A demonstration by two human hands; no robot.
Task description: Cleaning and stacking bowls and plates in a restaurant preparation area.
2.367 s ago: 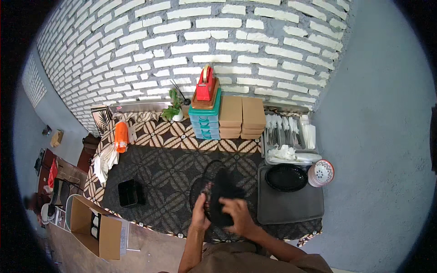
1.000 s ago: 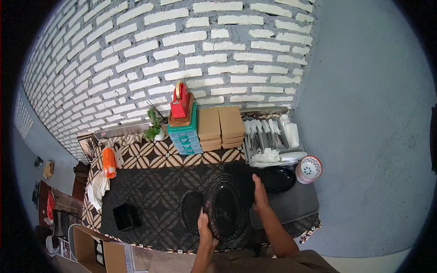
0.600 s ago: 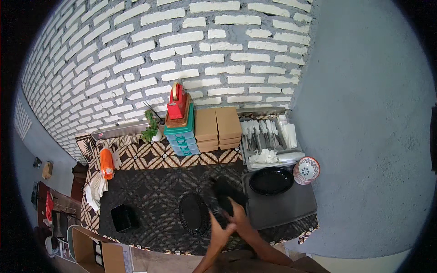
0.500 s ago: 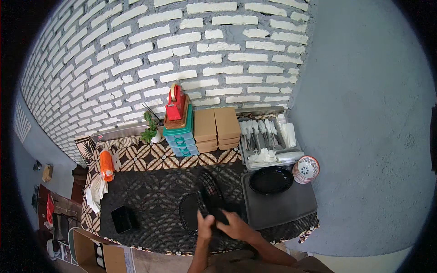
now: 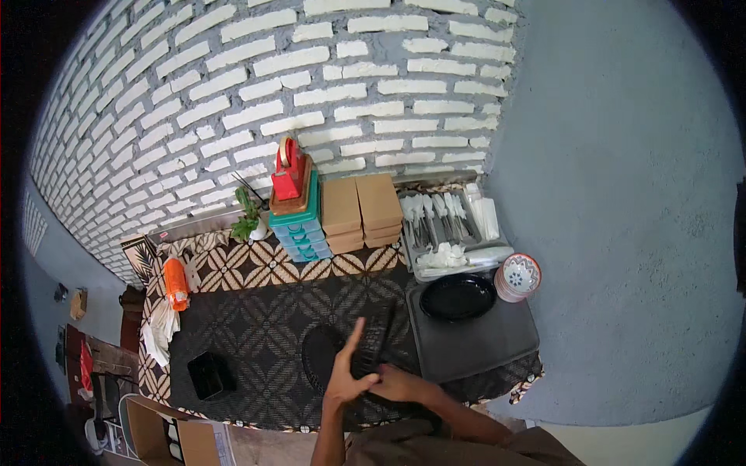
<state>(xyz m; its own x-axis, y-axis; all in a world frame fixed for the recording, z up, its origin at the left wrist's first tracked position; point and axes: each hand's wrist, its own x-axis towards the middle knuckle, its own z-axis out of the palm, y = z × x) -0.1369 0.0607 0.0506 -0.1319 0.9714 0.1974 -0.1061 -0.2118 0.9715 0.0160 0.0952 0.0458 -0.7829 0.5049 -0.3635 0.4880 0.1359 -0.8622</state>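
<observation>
I hold a black oval plastic basket (image 5: 373, 339) with lattice sides, turned up on its edge above the table. My left hand (image 5: 347, 379) grips its near left side, one finger stretched up along it and the thumb toward the right. Around the basket's near end closes my right hand (image 5: 396, 384); part of its fingers is hidden. Flat on the table just left of my hands lies another black oval basket (image 5: 317, 353). Further left sits a small square black container (image 5: 210, 376).
At the right, a grey tray (image 5: 478, 348) bears a black oval dish (image 5: 457, 297) and stacked patterned bowls (image 5: 518, 277). Behind it is a cutlery tray (image 5: 423, 273). Cardboard boxes (image 5: 340, 207), a teal drawer unit (image 5: 299, 235) and a plant (image 5: 246, 225) line the wall. An orange roll (image 5: 176, 283) lies left.
The basket in my hands has swung more upright and shifted slightly right. My left hand has opened its grip somewhat, one finger now extended. The view has shifted slightly.
</observation>
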